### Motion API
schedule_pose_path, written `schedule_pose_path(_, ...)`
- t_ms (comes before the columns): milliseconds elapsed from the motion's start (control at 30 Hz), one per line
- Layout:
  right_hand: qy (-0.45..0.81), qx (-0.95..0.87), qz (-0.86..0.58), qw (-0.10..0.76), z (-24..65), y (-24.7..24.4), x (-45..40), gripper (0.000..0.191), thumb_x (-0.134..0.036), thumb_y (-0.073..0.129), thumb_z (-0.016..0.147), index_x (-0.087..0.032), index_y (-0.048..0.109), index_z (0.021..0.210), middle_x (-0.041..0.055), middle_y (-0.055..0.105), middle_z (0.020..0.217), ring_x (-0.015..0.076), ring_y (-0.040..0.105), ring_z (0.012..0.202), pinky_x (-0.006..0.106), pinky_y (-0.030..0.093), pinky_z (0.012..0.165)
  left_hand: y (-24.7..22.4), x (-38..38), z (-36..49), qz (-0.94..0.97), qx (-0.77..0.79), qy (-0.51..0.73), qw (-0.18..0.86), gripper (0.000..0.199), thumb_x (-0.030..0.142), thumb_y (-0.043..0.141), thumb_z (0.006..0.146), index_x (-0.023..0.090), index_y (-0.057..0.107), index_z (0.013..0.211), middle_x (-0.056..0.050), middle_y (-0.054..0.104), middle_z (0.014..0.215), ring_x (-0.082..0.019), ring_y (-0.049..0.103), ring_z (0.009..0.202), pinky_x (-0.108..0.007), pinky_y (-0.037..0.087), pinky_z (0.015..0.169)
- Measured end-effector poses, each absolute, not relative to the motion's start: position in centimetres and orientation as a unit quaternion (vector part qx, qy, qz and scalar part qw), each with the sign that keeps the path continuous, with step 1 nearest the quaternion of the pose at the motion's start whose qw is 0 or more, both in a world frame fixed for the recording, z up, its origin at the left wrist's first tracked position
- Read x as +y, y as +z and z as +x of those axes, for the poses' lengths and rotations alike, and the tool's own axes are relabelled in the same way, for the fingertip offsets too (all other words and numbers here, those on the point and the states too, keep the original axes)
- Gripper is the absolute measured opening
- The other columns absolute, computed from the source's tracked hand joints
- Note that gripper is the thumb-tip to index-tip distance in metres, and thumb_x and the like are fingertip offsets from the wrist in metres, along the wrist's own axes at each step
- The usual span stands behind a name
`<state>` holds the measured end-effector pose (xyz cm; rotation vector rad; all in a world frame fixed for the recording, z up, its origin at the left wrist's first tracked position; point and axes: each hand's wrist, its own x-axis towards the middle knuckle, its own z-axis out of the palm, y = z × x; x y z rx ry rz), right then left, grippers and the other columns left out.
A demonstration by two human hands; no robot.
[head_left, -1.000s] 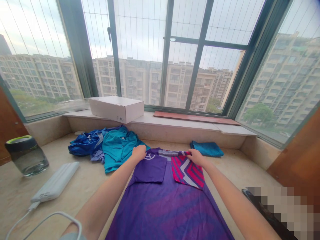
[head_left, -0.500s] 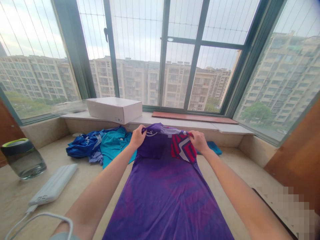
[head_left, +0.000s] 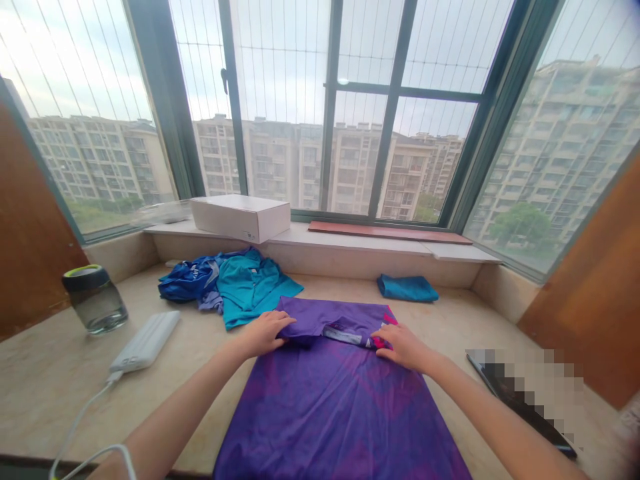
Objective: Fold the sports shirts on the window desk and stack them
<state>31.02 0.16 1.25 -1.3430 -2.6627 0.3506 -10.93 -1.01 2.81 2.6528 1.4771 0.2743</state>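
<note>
A purple shirt (head_left: 340, 400) with pink-red and white patches lies spread on the stone counter, its far end doubled over toward me. My left hand (head_left: 267, 331) grips the left side of that folded flap, fingers on top of the cloth and thumb below. On the opposite side my right hand (head_left: 403, 345) pinches the flap's corner near the red patch. Between them shows a pale grey strip of the collar. The fingertips of both hands are partly lost in the fabric. Beyond my left hand lies a teal shirt (head_left: 255, 283).
A crumpled blue garment (head_left: 187, 280) touches the teal shirt. A folded teal cloth (head_left: 407, 288) lies at the back right. On the left are a water bottle (head_left: 96, 300) and a white power bank (head_left: 145, 341) with a cable. A dark flat device (head_left: 520, 403) lies right; a white box (head_left: 240, 217) sits on the sill.
Both hands have come down and closer to me, folding the shirt's raised top end over onto its body. The folded teal cloth behind is now fully visible.
</note>
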Motion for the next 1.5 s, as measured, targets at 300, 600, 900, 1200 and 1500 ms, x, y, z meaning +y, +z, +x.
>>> schedule_pose_path(300,0.184,-0.888,-0.401,0.132,31.5,1.8,-1.0,0.019,-0.021,0.057,0.090,-0.022,0.075,0.096,0.0055,0.072,0.099,0.0210,0.066,0.096,0.031,0.049,0.090,3.3,-2.9,-10.7,0.909,0.391,0.105,0.097,0.027,0.030,0.051,0.096,0.030,0.077,0.105,-0.003,0.073,0.120,-0.023,0.065,0.114,-0.035,0.042,0.107)
schedule_pose_path(600,0.066,-0.847,-0.514,0.123,32.9,1.6,4.1,0.029,-0.027,0.053,0.095,-0.019,0.074,0.114,0.0107,0.071,0.123,0.0247,0.063,0.117,0.034,0.042,0.106,3.9,1.0,-9.6,0.850,0.513,0.117,0.027,0.034,0.030,0.050,0.098,0.023,0.068,0.126,-0.009,0.067,0.133,-0.024,0.059,0.127,-0.035,0.040,0.112)
schedule_pose_path(900,0.051,-0.811,-0.570,0.121,32.9,0.2,9.1,0.030,-0.022,0.064,0.087,-0.022,0.074,0.115,0.0101,0.075,0.117,0.0277,0.068,0.111,0.037,0.048,0.097,2.5,6.7,-9.3,0.769,0.634,0.071,-0.031,0.022,0.011,0.061,0.087,0.014,0.073,0.106,-0.018,0.072,0.110,-0.032,0.068,0.106,-0.038,0.052,0.088)
schedule_pose_path(1200,0.008,-0.786,-0.557,0.269,35.1,6.4,10.7,0.026,-0.024,0.051,0.094,-0.020,0.072,0.108,0.0097,0.073,0.111,0.0238,0.066,0.106,0.036,0.048,0.097,10.2,7.0,-10.0,0.766,0.593,0.217,-0.120,0.022,0.020,0.049,0.101,0.012,0.068,0.109,-0.011,0.066,0.112,-0.021,0.060,0.103,-0.031,0.044,0.091)
schedule_pose_path(1500,0.084,-0.861,-0.450,0.222,37.0,5.3,1.0,0.020,-0.024,0.055,0.091,-0.022,0.072,0.102,0.0074,0.075,0.102,0.0250,0.068,0.098,0.038,0.052,0.090,6.9,-2.1,-11.6,0.841,0.502,0.197,-0.047,0.014,0.015,0.055,0.089,0.020,0.068,0.094,-0.005,0.072,0.094,-0.023,0.067,0.090,-0.032,0.049,0.082)
